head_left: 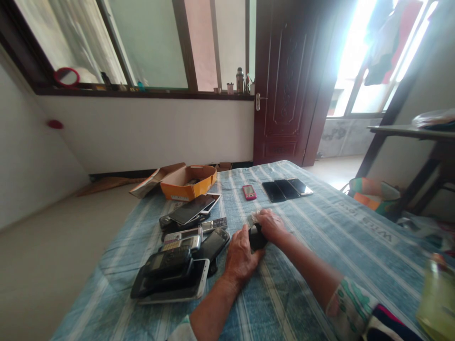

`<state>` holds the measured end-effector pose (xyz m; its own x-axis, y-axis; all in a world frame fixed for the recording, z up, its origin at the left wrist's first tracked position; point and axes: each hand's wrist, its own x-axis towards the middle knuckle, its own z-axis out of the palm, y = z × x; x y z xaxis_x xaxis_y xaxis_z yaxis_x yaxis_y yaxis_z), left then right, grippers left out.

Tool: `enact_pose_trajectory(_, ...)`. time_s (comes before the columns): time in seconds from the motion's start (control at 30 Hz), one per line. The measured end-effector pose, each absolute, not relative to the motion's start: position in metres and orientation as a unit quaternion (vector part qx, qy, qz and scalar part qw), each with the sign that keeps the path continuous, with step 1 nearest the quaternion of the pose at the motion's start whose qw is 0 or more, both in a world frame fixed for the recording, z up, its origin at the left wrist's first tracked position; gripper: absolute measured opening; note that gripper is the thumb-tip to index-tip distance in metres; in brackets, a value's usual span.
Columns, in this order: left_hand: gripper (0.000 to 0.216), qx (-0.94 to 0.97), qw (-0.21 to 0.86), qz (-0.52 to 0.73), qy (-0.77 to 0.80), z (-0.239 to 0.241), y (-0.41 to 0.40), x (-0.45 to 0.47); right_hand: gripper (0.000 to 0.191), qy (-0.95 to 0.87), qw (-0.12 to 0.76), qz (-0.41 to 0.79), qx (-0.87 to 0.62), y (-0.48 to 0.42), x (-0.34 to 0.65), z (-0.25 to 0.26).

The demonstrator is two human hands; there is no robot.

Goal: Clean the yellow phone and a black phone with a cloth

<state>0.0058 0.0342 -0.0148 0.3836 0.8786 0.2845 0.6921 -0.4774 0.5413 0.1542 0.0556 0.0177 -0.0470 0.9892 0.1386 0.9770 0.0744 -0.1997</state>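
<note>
A small black phone (257,237) lies between my two hands over the striped bedspread. My left hand (242,253) is closed around its near and left edges. At its upper right, my right hand (270,224) is closed on a pale wipe or tissue (251,219) that touches the phone's far end. Left of my hands is a pile of old phones, among them a black smartphone (213,244), a keypad phone (213,224) and a large white-edged phone (192,284). Beyond my hands lie a pink phone (249,192) and a row of three dark phones (286,189).
An orange cardboard box (188,184) with its lid open stands behind the pile at the far left. The blue striped cloth (305,293) covers the surface. At the right edge is a bottle of yellowish liquid (438,298). A brown door (284,85) stands beyond.
</note>
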Motion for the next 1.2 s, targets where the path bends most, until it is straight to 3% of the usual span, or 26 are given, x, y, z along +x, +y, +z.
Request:
enact_pose_trajectory(0.63,0.074,0.812,0.174,0.272,0.486,-0.013,0.033,0.007,0.03,-0.751,0.108,0.033,-0.651,0.049,0.141,0.015)
enact_pose_trajectory(1.0,0.074,0.813,0.174,0.259,0.491,-0.011,0.031,0.007,0.045,-0.64,0.122,0.027,-0.758,0.052,0.172,0.011)
enact_pose_trajectory(1.2,0.076,0.815,0.176,0.262,0.485,-0.01,0.03,0.007,0.039,-0.642,0.106,-0.025,-0.759,0.026,0.171,0.002)
